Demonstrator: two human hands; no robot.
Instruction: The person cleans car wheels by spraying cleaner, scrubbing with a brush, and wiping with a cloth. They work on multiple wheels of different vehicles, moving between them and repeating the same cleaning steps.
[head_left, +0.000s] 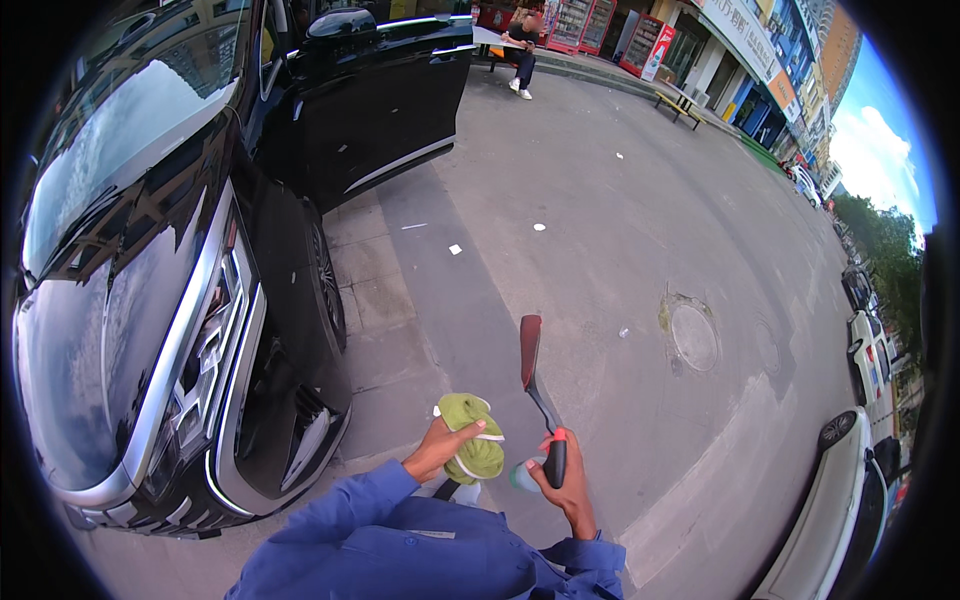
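My left hand grips a folded green cloth with white edging, the thumb pressed across its top. In my right hand is the black handle of a long tool. Its dark red head looks like a brush or duster and points away from me; a bright red collar sits where the bent neck meets the handle. A pale translucent greenish object, perhaps a bottle, shows beside the right fingers; whether they hold it I cannot tell. To my left stands a glossy black car, apart from both hands.
The car's door stands wide open. Scraps of litter and a round manhole cover lie on the pavement. A person sits on a bench before shopfronts with red drink coolers. A white car is parked at right.
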